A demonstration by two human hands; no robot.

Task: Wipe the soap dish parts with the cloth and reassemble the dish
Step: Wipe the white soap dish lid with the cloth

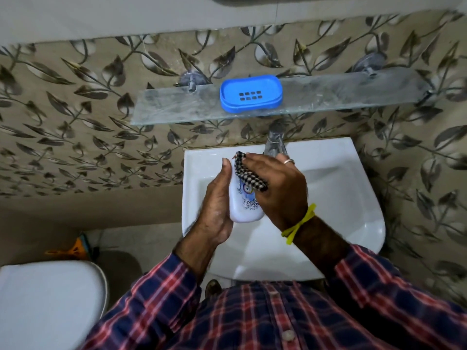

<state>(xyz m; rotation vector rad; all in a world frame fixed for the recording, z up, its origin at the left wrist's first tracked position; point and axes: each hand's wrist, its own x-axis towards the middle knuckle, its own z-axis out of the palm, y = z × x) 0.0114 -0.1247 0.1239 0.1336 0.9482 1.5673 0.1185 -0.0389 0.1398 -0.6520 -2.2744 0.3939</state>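
**Lid getting its wipe over the basin**

Left hand (217,198) is cupping the white lid (243,207), fingers curled along its edge; right hand (275,185) is pressing the checked cloth (249,173) onto it, above the sink (353,198). Blue tray (251,93) is sitting on the glass shelf (341,94), well apart

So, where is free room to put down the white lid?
The glass shelf is bare on both sides of the blue tray. The basin is bare right of the hands. It is crowded near the tap.
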